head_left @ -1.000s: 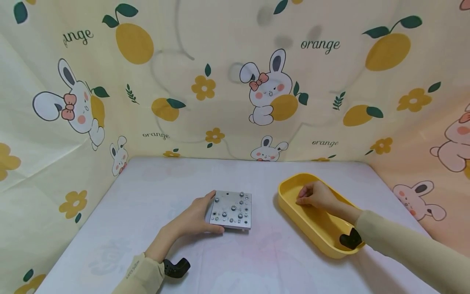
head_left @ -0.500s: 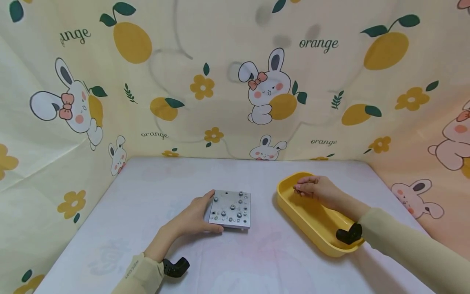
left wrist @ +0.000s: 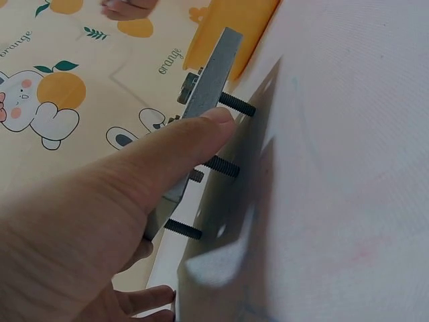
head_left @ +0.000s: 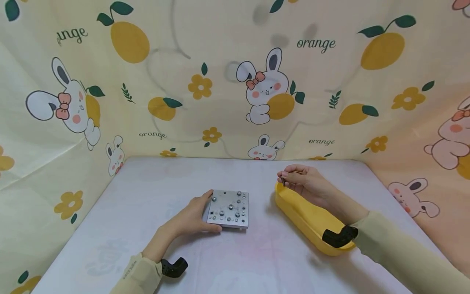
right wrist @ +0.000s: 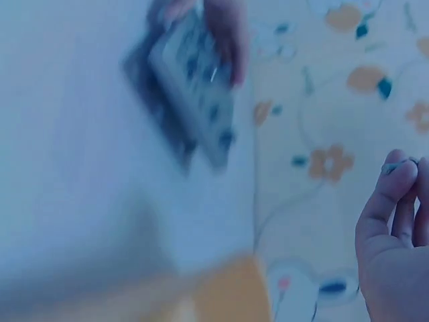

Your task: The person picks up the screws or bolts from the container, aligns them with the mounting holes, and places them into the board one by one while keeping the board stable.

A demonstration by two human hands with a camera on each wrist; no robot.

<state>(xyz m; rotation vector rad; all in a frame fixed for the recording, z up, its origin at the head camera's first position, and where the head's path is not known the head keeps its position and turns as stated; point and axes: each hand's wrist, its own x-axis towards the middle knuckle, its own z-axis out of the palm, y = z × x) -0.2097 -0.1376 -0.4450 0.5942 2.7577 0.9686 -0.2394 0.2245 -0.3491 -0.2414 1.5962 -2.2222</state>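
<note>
My left hand (head_left: 191,216) grips the left side of a square silver metal plate (head_left: 222,201), thumb along its near edge. Several socket-head screws (head_left: 231,207) sit in the plate's top face. In the left wrist view, dark threaded shanks (left wrist: 238,104) stick out below the plate (left wrist: 213,74), close over the table. Above the far end of a yellow tray (head_left: 297,216), my right hand (head_left: 310,185) pinches a small slim metal piece (head_left: 282,180) between thumb and fingertips. That piece (right wrist: 395,166) is mostly covered by the fingers; I cannot tell its kind.
A white-covered table (head_left: 220,261) lies under everything. Patterned cloth (head_left: 220,102) with rabbits and oranges rises at the back and both sides. Black curved wrist mounts (head_left: 174,267) hang at both sleeves, the right one over the tray's near end.
My right hand has risen from inside the tray and moved left to its far end, bringing up the small metal piece. The left hand keeps its grip on the plate.
</note>
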